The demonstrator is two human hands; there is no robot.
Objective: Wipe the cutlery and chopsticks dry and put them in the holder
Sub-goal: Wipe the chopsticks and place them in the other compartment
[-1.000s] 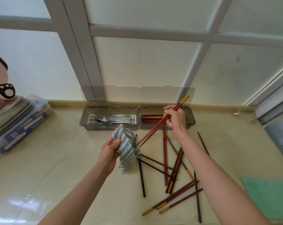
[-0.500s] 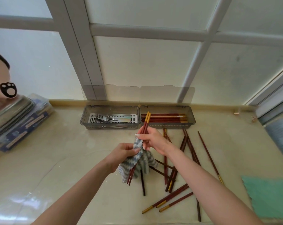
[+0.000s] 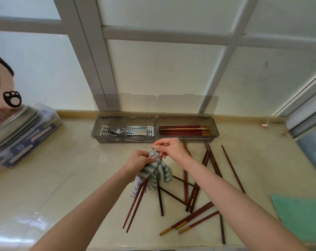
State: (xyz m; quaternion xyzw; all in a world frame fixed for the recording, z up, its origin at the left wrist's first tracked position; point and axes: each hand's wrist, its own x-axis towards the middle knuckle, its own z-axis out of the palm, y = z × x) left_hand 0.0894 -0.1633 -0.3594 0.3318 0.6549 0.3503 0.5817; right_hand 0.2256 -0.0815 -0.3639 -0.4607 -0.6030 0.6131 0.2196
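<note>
The chopstick pair (image 3: 135,201) has been slid further through the striped cloth (image 3: 159,172) clenched by the left hand (image 3: 139,160); its gilt ends are pinched by the right hand (image 3: 171,149) near the holder (image 3: 188,139); wiping seems nearly done.

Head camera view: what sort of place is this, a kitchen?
Most likely a home kitchen counter under a frosted window: a lidded holder with forks, loose chopsticks on the stone-look countertop, and a striped cloth wiping a held pair.
</note>
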